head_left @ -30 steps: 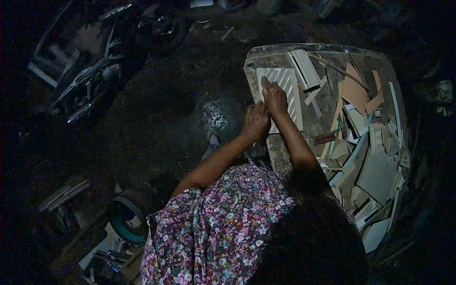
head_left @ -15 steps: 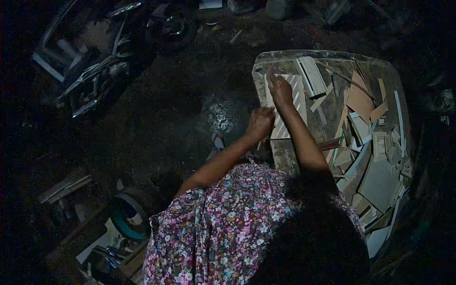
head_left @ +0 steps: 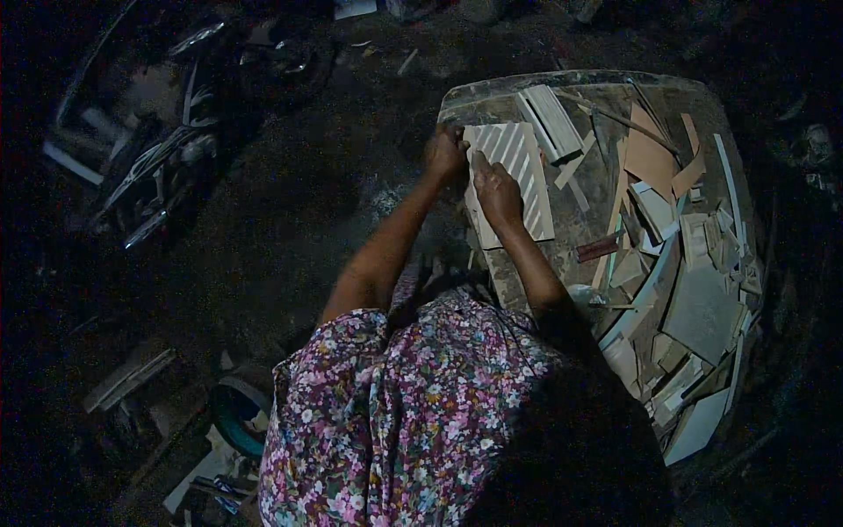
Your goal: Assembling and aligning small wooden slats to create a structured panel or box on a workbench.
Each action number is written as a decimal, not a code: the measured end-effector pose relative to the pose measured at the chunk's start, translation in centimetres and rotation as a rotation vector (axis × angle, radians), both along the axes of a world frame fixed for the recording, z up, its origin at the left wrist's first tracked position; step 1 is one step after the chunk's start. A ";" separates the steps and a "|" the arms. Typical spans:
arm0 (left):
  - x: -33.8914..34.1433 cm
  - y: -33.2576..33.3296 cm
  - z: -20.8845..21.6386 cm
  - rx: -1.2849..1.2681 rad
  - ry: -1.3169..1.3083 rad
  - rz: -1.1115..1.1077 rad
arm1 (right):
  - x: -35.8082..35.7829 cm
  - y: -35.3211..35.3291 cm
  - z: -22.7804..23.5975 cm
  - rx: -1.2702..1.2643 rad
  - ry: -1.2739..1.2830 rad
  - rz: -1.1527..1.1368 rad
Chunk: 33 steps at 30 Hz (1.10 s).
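Observation:
A rectangular panel [head_left: 518, 191] with pale and brown diagonal stripes lies near the left edge of a worn wooden table [head_left: 571, 215]. My left hand [head_left: 445, 155] is closed at the panel's far left corner, its fingers curled against the edge. On the striped face rests my right hand [head_left: 498, 195], its index finger stretched toward the far left and the others partly bent. No tool shows in either hand. The underside of both palms is hidden.
Beyond the panel lies a pale grooved block [head_left: 555, 123]. Several board offcuts [head_left: 702, 303] and brown sheet pieces [head_left: 650, 149] cover the table's right side, with a dark red strip [head_left: 598, 249] nearer. A motorcycle [head_left: 167, 140] stands far left; a round teal-lined container [head_left: 237, 417] sits lower left.
My left hand has moved from the panel's near left side to its far left corner. My right hand has drawn back from the far edge toward the middle. The whole view has shifted.

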State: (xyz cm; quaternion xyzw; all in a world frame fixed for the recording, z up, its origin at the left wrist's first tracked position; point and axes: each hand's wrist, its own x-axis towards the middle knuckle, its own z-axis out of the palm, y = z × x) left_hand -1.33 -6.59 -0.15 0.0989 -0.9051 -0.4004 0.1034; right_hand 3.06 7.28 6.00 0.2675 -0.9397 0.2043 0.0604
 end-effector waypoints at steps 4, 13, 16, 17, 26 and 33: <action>0.1 -0.3 0.5 -0.081 0.125 -0.038 | 0.3 -0.1 0.0 -0.066 -0.072 -0.032; -1.2 -1.4 0.4 -0.171 -0.126 -0.212 | 0.9 -0.2 0.2 -0.135 -0.116 -0.055; -1.0 -1.2 -0.2 -0.073 -0.055 -0.157 | 1.1 -0.3 0.6 -0.113 -0.127 -0.066; -1.0 -1.3 -0.4 -0.107 -0.065 -0.178 | 1.2 -0.3 0.3 -0.112 -0.131 -0.068; -2.4 -2.3 -3.6 -0.214 -0.183 -0.166 | 0.3 -0.2 -0.4 -0.027 -0.117 -0.025; -2.0 -1.3 -1.0 -0.198 -0.259 -0.186 | 0.7 0.4 -0.2 -0.205 -0.118 -0.042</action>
